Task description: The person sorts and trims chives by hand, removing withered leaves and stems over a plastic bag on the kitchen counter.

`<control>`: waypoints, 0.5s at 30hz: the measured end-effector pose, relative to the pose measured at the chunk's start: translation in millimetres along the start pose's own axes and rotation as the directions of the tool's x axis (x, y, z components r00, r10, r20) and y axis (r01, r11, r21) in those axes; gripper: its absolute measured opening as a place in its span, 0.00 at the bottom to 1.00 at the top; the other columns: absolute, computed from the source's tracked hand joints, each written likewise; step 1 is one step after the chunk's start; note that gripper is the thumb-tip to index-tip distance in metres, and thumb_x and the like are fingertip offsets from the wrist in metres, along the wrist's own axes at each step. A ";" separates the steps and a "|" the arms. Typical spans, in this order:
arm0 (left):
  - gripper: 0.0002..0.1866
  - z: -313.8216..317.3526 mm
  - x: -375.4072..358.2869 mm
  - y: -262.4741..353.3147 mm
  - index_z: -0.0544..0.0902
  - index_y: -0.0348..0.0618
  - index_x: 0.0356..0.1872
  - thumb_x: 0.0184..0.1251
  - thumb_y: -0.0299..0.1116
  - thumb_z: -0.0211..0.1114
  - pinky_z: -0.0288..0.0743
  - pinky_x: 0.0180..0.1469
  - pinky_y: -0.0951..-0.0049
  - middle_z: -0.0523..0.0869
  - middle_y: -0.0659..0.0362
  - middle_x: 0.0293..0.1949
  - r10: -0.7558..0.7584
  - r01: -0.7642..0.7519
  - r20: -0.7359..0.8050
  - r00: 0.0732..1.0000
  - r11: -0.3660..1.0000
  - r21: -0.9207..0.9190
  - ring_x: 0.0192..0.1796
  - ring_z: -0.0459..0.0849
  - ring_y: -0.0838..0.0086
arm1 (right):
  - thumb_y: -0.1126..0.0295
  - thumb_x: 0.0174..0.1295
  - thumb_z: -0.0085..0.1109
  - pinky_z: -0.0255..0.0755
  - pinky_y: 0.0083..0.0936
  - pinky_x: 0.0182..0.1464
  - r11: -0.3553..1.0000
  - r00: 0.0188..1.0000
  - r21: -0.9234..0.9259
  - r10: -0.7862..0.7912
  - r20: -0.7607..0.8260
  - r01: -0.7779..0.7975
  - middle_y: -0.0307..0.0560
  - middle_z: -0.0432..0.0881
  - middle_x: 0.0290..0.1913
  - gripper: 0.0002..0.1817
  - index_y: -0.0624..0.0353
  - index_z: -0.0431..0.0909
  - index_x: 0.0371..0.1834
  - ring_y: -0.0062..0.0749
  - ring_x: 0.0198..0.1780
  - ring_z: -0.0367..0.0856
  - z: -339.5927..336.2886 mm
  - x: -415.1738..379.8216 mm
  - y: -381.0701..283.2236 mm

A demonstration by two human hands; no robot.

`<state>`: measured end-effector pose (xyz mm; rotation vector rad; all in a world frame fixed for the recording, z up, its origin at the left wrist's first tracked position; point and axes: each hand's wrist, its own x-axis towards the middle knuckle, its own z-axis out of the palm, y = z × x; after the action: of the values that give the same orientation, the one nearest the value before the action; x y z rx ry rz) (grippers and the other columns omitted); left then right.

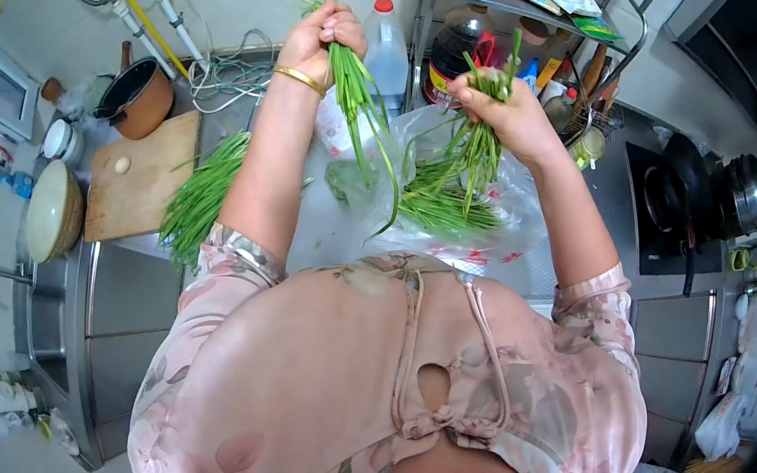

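My left hand [324,45] is closed around a bunch of garlic chives [356,91], whose long leaves hang down below the fist while short ends stick out above it. To the right, my right hand [505,112] grips a second bunch of chives [481,153], its stalk ends pointing up and its leaves drooping. Beneath this hand, more chives [442,202] lie on a clear plastic bag [518,209] with red print. Another pile of chives [204,197] rests on the counter at the left, partly behind my left forearm.
A wooden cutting board [119,193] with a small pale round item sits left, near a brown pot [141,101] and a bowl [53,214]. A red-capped jug [385,47] stands behind my hands. A metal rack [421,7] and a stove with pans [683,188] are at right.
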<state>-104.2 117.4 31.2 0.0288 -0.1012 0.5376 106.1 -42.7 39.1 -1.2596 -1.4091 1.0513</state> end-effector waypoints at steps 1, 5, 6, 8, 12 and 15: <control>0.12 0.1 1.1 -3.7 0.65 0.41 0.24 0.67 0.35 0.49 0.63 0.22 0.82 0.63 0.67 0.16 -0.030 0.029 0.044 0.999 0.999 0.023 0.15 0.61 0.83 | 0.66 0.57 0.57 0.63 0.14 0.30 0.998 1.000 0.061 -0.001 0.006 0.000 0.32 0.73 0.25 0.09 0.60 0.77 0.35 0.15 0.26 0.67 5.0 1.4 -7.2; 0.12 3.5 6.7 -17.2 0.67 0.40 0.27 0.67 0.36 0.49 0.63 0.20 0.83 0.62 0.67 0.16 -0.090 0.081 0.074 0.993 0.990 0.116 0.14 0.61 0.84 | 0.61 0.53 0.62 0.60 0.15 0.28 0.994 0.984 0.062 0.075 0.159 -0.086 0.31 0.72 0.22 0.12 0.60 0.77 0.30 0.15 0.24 0.66 27.1 19.2 -12.9; 0.11 5.4 6.6 -20.4 0.68 0.39 0.28 0.67 0.36 0.50 0.63 0.20 0.83 0.62 0.67 0.16 -0.098 0.090 0.061 0.993 0.987 0.132 0.14 0.61 0.84 | 0.61 0.52 0.62 0.59 0.16 0.27 0.995 0.979 0.043 0.081 0.185 -0.090 0.32 0.71 0.22 0.13 0.60 0.77 0.29 0.15 0.24 0.65 33.4 23.4 -14.6; 0.11 5.1 7.0 -22.9 0.69 0.38 0.29 0.66 0.36 0.51 0.63 0.19 0.83 0.63 0.67 0.15 -0.102 0.094 0.038 0.994 0.981 0.169 0.14 0.61 0.84 | 0.62 0.51 0.63 0.57 0.16 0.26 0.993 0.967 0.006 0.117 0.226 -0.122 0.31 0.70 0.21 0.12 0.60 0.76 0.27 0.15 0.23 0.64 41.4 31.7 -14.4; 0.09 -1.1 4.0 -19.5 0.70 0.37 0.33 0.65 0.34 0.52 0.69 0.22 0.81 0.66 0.66 0.16 -0.100 0.089 0.035 0.994 0.971 0.223 0.16 0.65 0.83 | 0.66 0.51 0.63 0.59 0.16 0.27 0.975 0.948 0.179 0.072 0.310 -0.132 0.32 0.71 0.22 0.09 0.59 0.76 0.28 0.16 0.24 0.65 46.2 43.3 -4.1; 0.08 -2.8 -0.1 -17.1 0.71 0.37 0.34 0.65 0.32 0.52 0.76 0.33 0.71 0.71 0.65 0.18 -0.008 0.029 -0.061 0.998 0.938 0.344 0.22 0.73 0.80 | 0.67 0.51 0.62 0.62 0.15 0.30 0.948 0.954 0.275 0.080 0.289 -0.163 0.33 0.73 0.23 0.08 0.59 0.76 0.29 0.16 0.26 0.67 44.2 44.5 -1.6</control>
<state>-95.3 102.8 28.4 0.3569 0.0525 0.5317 61.1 0.9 36.7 -1.0184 -1.3243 1.5106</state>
